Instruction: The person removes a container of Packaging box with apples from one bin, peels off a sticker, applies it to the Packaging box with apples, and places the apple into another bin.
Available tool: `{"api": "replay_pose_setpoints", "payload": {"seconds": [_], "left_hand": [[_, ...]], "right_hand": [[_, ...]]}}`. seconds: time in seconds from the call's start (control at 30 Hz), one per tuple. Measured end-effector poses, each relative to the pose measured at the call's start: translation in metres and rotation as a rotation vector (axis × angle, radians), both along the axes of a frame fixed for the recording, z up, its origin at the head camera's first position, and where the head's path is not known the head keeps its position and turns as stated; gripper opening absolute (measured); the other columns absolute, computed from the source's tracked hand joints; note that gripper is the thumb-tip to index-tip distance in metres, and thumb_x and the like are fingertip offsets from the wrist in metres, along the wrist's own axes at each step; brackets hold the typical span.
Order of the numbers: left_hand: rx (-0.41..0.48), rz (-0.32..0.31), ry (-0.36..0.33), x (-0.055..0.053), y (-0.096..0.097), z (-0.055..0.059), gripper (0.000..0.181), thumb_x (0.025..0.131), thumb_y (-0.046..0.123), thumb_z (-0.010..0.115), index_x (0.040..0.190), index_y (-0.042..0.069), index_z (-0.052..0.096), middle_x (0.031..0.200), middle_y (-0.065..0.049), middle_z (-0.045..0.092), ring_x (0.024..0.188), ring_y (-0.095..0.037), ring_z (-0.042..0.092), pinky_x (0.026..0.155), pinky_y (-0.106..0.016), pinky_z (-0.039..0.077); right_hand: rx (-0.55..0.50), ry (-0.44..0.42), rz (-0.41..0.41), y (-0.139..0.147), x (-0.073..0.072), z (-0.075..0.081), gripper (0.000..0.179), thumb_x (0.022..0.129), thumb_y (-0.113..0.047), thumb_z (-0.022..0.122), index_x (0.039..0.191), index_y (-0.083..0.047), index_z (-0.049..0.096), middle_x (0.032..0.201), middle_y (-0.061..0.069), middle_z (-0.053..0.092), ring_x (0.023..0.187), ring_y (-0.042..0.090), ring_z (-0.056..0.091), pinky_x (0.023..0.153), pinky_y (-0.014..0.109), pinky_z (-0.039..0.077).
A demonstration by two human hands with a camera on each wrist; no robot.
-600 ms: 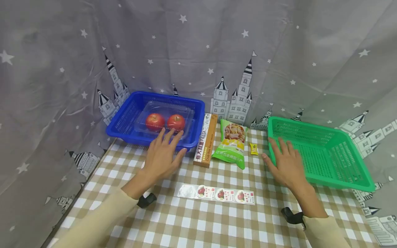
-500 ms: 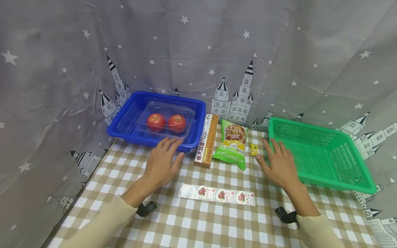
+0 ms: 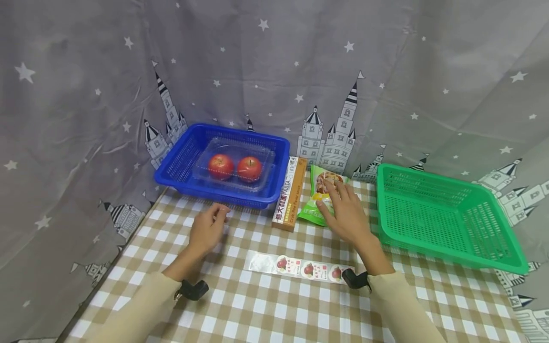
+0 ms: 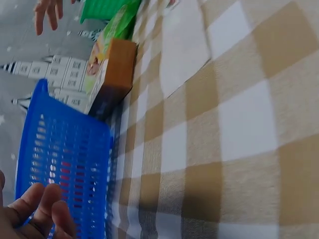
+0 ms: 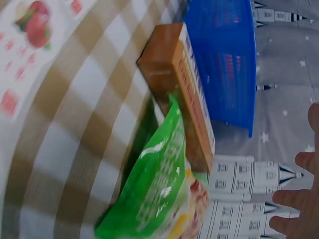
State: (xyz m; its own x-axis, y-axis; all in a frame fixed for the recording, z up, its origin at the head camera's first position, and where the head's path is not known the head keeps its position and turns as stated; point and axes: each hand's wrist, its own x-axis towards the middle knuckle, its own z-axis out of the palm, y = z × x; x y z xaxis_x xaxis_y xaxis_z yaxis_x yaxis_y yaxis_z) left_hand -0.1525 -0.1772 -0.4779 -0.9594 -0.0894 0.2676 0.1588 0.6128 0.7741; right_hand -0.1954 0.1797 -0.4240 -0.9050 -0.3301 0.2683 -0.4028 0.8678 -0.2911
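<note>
My left hand [image 3: 208,229] hovers over the table in front of the blue basket [image 3: 214,195], fingers loosely bent and holding nothing. In the left wrist view its fingertips [image 4: 52,199] appear beside the basket's mesh wall. My right hand [image 3: 349,216], fingers spread, is above the green food bag [image 3: 313,214]; it holds nothing. In the right wrist view that hand [image 5: 299,199] stands apart from the bag. A long pasta box [image 3: 291,195] lies left of the bag. Inside the blue basket, a clear plastic box [image 3: 259,153] contains two red apples [image 3: 220,166].
A green basket [image 3: 433,216] with nothing visible in it stands at the right. On the checked tablecloth [image 3: 257,314] lies a strip of apple stickers [image 3: 266,263], its right end partly behind the right wrist strap. A star-and-castle curtain [image 3: 279,57] hangs behind.
My right hand has moved left from the green basket's edge to over the food bag, covering the small yellow packet. My left hand has drawn back from the blue basket, its fingers bending more.
</note>
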Motion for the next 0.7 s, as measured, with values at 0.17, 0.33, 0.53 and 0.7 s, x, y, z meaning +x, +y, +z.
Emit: {"api": "replay_pose_setpoints", "payload": {"seconds": [0.17, 0.33, 0.53, 0.7], "left_hand": [[0.08, 0.074, -0.077, -0.012, -0.004, 0.002, 0.034, 0.105, 0.027, 0.041, 0.103, 0.002, 0.064, 0.08, -0.011, 0.065, 0.072, -0.023, 0.055, 0.067, -0.036, 0.042], [0.222, 0.141, -0.194, -0.027, -0.003, 0.005, 0.042, 0.105, 0.041, 0.037, 0.1, 0.004, 0.053, 0.083, -0.01, 0.064, 0.066, -0.022, 0.054, 0.063, -0.032, 0.043], [0.483, 0.222, -0.246, -0.039, -0.003, 0.002, 0.04, 0.105, 0.038, 0.041, 0.089, 0.003, 0.051, 0.069, -0.001, 0.057, 0.059, -0.013, 0.05, 0.055, -0.023, 0.04], [0.645, 0.266, -0.242, -0.044, 0.0, 0.004, 0.035, 0.104, 0.029, 0.047, 0.087, -0.001, 0.053, 0.062, 0.004, 0.05, 0.052, -0.005, 0.04, 0.046, -0.02, 0.033]], "right_hand": [[-0.016, 0.003, 0.035, -0.022, -0.013, 0.0, 0.062, 0.102, -0.048, 0.041, 0.153, -0.013, 0.032, 0.152, 0.022, 0.032, 0.14, 0.044, 0.025, 0.109, 0.062, 0.022], [-0.029, -0.007, 0.056, -0.039, -0.021, 0.004, 0.061, 0.103, -0.048, 0.039, 0.153, -0.013, 0.032, 0.151, 0.023, 0.033, 0.142, 0.044, 0.02, 0.112, 0.061, 0.017], [-0.082, -0.057, 0.104, -0.06, -0.029, 0.006, 0.06, 0.104, -0.045, 0.039, 0.154, -0.014, 0.03, 0.153, 0.023, 0.03, 0.143, 0.043, 0.018, 0.114, 0.057, 0.013], [-0.115, -0.053, 0.124, -0.078, -0.036, 0.008, 0.059, 0.104, -0.045, 0.04, 0.152, -0.012, 0.033, 0.149, 0.023, 0.036, 0.141, 0.037, 0.026, 0.113, 0.054, 0.021]]}}
